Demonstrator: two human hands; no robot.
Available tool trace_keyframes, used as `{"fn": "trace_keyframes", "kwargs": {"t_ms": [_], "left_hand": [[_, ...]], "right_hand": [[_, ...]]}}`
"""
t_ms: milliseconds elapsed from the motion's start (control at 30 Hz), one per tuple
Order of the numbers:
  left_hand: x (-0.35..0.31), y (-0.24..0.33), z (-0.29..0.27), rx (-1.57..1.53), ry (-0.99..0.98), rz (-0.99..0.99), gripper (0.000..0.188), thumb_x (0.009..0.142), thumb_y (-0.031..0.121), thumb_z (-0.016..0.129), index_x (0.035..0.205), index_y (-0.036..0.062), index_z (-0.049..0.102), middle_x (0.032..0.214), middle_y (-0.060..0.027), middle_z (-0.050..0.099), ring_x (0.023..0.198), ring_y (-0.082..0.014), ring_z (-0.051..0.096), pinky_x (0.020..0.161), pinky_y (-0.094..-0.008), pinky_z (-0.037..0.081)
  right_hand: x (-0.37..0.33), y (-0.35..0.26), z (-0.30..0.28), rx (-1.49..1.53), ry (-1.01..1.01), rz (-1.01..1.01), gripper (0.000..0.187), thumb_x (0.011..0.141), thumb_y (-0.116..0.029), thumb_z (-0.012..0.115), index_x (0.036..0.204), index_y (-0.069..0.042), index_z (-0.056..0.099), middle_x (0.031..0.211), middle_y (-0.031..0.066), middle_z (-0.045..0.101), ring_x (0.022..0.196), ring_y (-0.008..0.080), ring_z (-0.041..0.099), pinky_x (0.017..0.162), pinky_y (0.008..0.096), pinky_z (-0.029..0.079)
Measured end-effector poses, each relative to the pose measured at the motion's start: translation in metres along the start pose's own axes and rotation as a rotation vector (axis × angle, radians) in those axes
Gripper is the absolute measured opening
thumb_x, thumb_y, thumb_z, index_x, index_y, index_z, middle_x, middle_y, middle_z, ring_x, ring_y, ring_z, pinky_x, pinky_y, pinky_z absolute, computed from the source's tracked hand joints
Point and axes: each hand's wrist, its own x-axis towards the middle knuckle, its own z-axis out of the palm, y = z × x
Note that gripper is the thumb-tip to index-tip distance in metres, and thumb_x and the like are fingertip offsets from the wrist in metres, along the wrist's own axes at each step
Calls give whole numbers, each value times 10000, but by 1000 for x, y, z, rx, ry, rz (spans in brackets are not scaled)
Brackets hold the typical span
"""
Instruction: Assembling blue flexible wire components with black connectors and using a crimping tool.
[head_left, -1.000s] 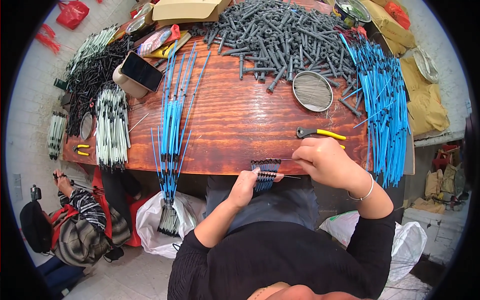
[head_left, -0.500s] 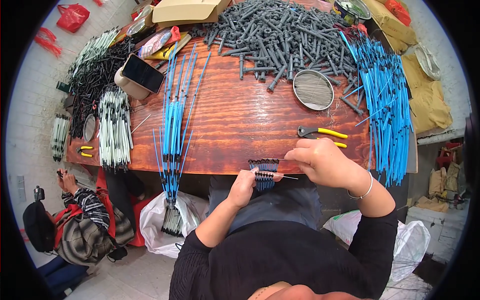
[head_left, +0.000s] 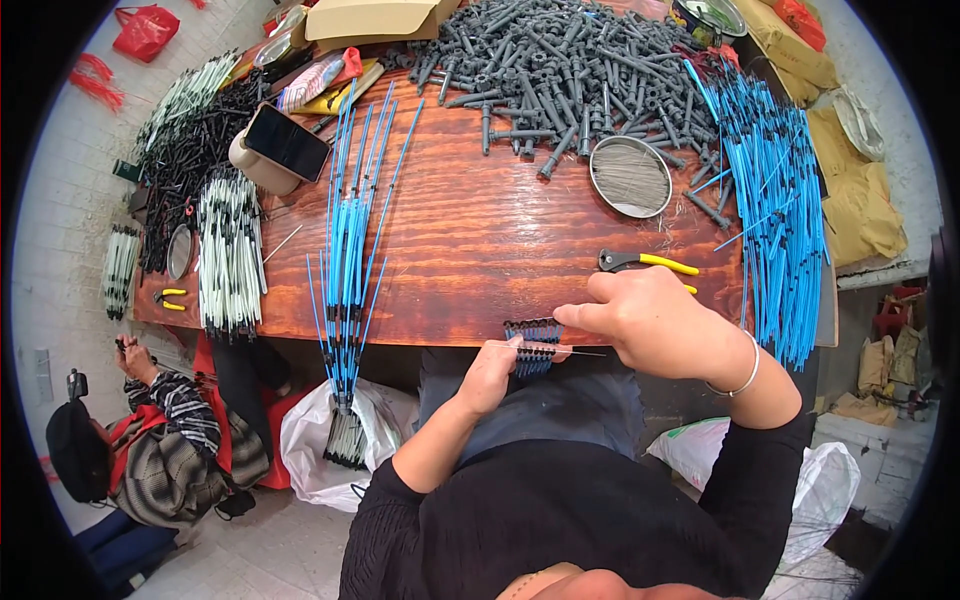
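From where I stand, the seated person's left hand [head_left: 486, 380] is clamped on a row of blue-and-black pieces [head_left: 533, 332] at the lower centre of the frame, just at the near edge of the desk [head_left: 480, 250]. The thumb lies across the row, probably to keep the pieces flat and level. A thin wire [head_left: 586, 352] sticks out sideways below the right hand's fingers, seemingly carried in the same grip.

The right hand [head_left: 655, 325] has its fingers together at the row's right end; I can't tell whether anything is pinched there. Being so close to the edge lets both hands work right over the lap, I'd judge.

Yellow-handled pliers [head_left: 645, 260] lie just beyond that hand, and a round tin [head_left: 628, 209] of fine wires [head_left: 630, 174] sits above them, both likely put there for easy reach. Blue rods [head_left: 778, 210] are heaped at the right. Left of centre, another blue bundle [head_left: 345, 240] hangs over the edge into a white bag [head_left: 300, 450], which perhaps keeps its lower ends gathered.
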Motion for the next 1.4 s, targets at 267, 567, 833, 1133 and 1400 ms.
{"fn": "trace_keyframes", "kwargs": {"t_ms": [267,567,833,1133,1400], "left_hand": [[-2,0,-4,-51,-19,-36,522,971,281,236,1131,-100,554,1075,-164,633,1040,-232,588,968,-322,399],[-1,2,-7,-9,-75,-34,549,970,290,211,1135,-118,540,1105,-222,602,1064,-285,567,982,-363,382],[-5,-2,-1,-105,-67,36,703,968,482,186,1147,-98,541,1090,-163,615,1064,-237,565,985,-336,381],[-3,-1,0,-72,-26,6,806,940,560,124,1143,-104,535,1096,-165,608,1055,-238,570,972,-331,396],[-3,16,1,91,-47,-42,635,989,405,187,1132,-99,543,1092,-161,612,1048,-227,571,961,-335,401]], "right_hand": [[3,1,6,109,9,33,288,664,-27,607,945,-76,649,725,107,571,692,293,602,584,393,476],[5,8,18,287,93,24,197,691,-37,614,884,-61,638,721,97,568,678,299,592,570,393,469],[1,3,16,158,206,77,136,676,33,628,797,-27,611,703,94,564,648,277,575,556,358,453],[-14,9,18,199,196,121,121,677,24,632,786,-21,604,702,96,561,652,279,567,572,355,451],[-10,17,14,185,188,85,139,670,41,624,793,-19,602,711,104,554,658,285,564,568,356,454]]}}
